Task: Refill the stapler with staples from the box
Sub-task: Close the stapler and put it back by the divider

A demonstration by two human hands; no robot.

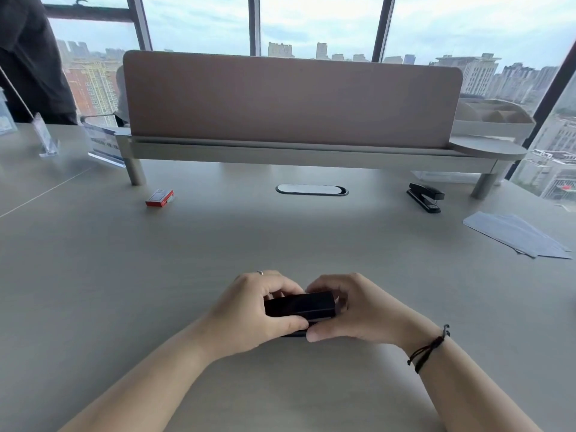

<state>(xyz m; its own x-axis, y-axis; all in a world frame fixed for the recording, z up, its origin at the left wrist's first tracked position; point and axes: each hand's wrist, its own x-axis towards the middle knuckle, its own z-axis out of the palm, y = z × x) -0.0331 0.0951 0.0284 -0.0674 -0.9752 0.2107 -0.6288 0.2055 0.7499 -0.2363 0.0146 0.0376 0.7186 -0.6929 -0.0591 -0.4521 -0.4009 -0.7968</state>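
A small black stapler (pixel 300 307) is held low over the desk near me, gripped from both ends. My left hand (pixel 252 313) wraps its left end, thumb on the front side. My right hand (pixel 355 310) grips the right end, fingers curled over the top. The stapler's underside and ends are hidden by my fingers. A red staple box (pixel 159 198) lies far off at the back left of the desk, its inner tray slid a little out on the right side.
A second, larger black stapler (pixel 426 197) lies at the back right. White sheets of paper (pixel 517 234) lie at the right edge. A raised shelf with a pink divider panel (pixel 290 98) spans the back. A person in dark clothes (pixel 28 57) stands far left.
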